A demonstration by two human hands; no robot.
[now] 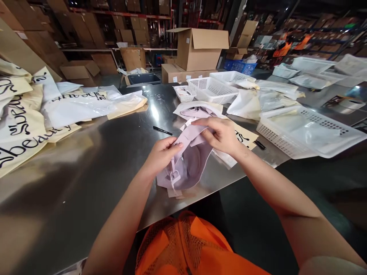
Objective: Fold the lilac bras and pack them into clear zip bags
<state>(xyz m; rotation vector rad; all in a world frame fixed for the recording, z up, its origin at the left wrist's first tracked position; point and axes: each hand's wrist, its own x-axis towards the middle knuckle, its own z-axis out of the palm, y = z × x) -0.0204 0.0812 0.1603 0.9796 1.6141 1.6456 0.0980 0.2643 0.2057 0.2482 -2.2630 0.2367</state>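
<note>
A pale lilac bra [197,164] hangs between my two hands over the front edge of the metal table. My left hand [163,153] pinches its band between thumb and fingers on the left side. On the other side, my right hand [222,133] grips the same band higher up, with the fingers bent over the fabric. A thin strap with a small white piece [174,176] dangles below my left hand. Just beyond my hands, more lilac fabric [200,111] sits on a white plastic bag [179,108]. Part of a printed cream bag [248,133] shows beside my right wrist.
A black marker [162,130] lies left of my hands, and another dark pen [260,144] lies to the right. Printed bags [25,126] pile up at the left. White baskets [286,141] and clear-bagged goods [246,104] stand at the right. Cardboard boxes [197,49] rise behind the table [114,160].
</note>
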